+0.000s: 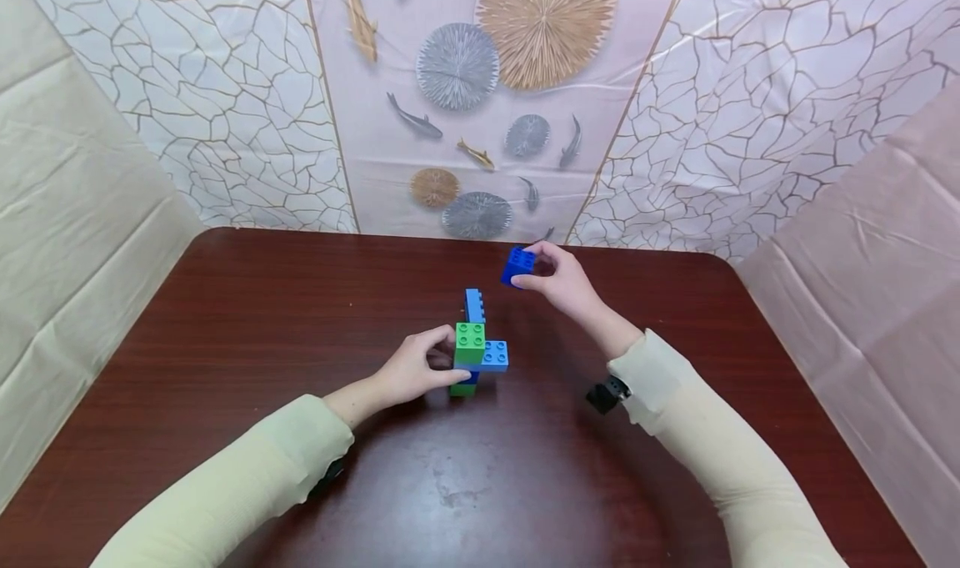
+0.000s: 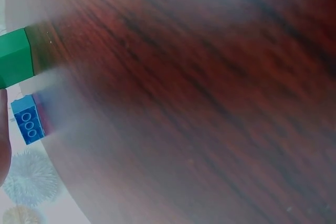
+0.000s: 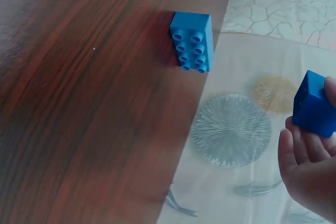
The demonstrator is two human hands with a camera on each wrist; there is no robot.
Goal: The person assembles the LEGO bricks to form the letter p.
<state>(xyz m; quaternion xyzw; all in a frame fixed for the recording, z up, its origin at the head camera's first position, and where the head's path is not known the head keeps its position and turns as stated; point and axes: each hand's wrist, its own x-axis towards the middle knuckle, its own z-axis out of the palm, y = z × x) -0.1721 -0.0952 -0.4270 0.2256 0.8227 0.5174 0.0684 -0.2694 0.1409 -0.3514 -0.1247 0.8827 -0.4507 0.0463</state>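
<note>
In the head view my left hand (image 1: 411,369) grips a small stack of toy building bricks from the left, thumb in front. The stack has a green brick (image 1: 470,344) on top, a longer light blue brick (image 1: 495,357) sticking out to the right, then dark blue, with green at the bottom (image 1: 462,390). My right hand (image 1: 564,283) pinches a dark blue brick (image 1: 517,266), studs up, above the table behind the stack. Just behind the stack a loose light blue brick (image 1: 474,304) lies on its side, its studs facing right; the right wrist view shows them plainly.
All this is on a dark red-brown wooden table (image 1: 285,301). A patterned cloth (image 1: 390,176) hangs at the table's far edge, and plain cloth walls (image 1: 885,243) stand to either side.
</note>
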